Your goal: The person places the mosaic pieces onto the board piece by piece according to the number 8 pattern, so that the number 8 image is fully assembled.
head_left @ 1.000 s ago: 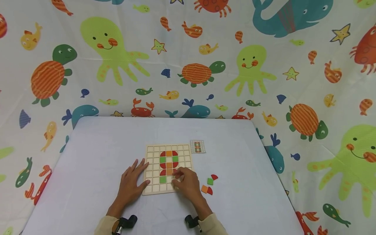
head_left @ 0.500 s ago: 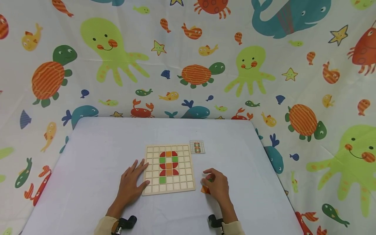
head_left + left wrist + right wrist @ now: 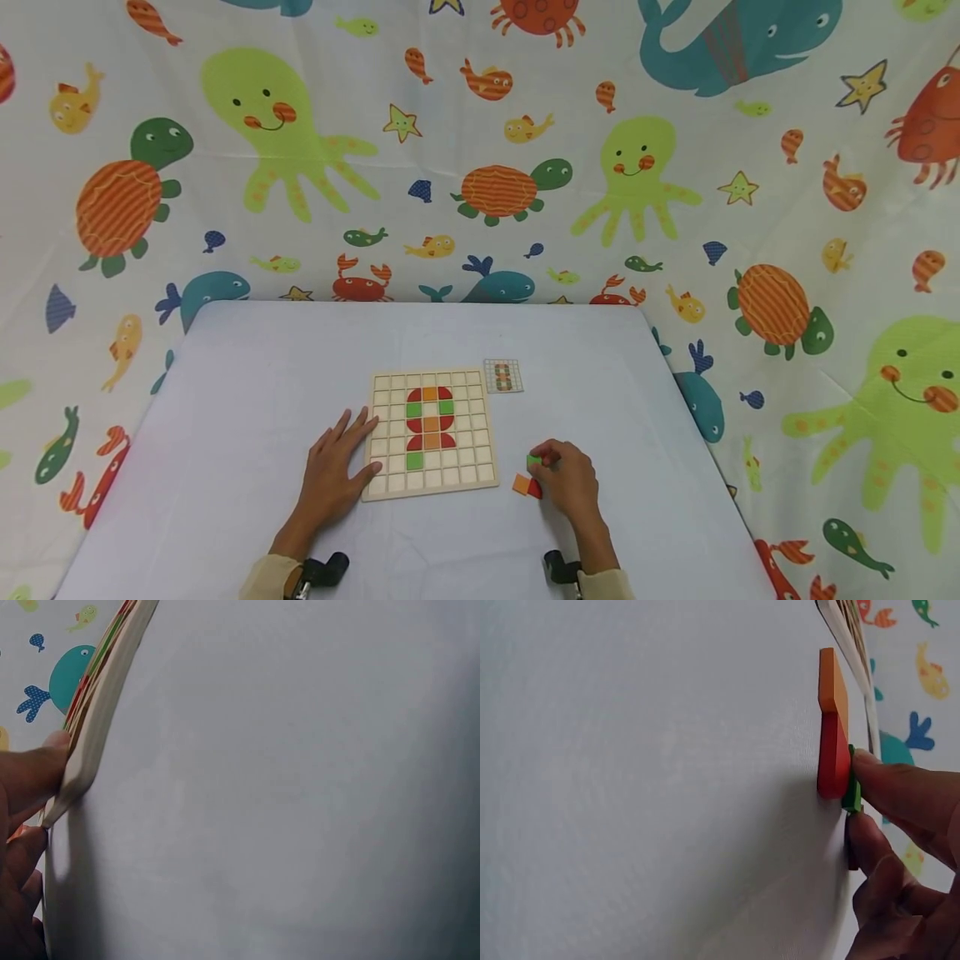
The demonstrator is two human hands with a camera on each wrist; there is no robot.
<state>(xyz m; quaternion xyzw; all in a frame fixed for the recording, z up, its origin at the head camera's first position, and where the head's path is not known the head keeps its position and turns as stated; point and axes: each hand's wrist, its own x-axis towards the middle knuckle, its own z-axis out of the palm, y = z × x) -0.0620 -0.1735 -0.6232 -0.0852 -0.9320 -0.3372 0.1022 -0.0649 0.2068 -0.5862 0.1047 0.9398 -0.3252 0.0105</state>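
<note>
My left hand [image 3: 333, 471] lies spread at the left edge of a wooden grid board [image 3: 468, 477], thumb and fingertips touching its rim. In the board's squares sit red curved, orange square and green square tiles, with a lone green tile [image 3: 415, 461] lower down. Right of the board, my right hand [image 3: 572, 485] pinches a green square tile [image 3: 853, 784] between thumb and finger, low over the table. An orange square tile [image 3: 521, 483] and a red curved tile [image 3: 832, 757] lie beside it. Another red tile [image 3: 852, 859] is partly hidden by my fingers.
A small printed pattern card [image 3: 503, 377] lies by the board's upper right corner. White cloth [image 3: 300, 350] covers the table, and a sea-animal curtain [image 3: 420, 175] hangs behind and to the sides.
My right hand has gone from the board rightward to the loose tiles and now pinches the green one. A red curved tile shows where that hand was. My left hand has stayed in place.
</note>
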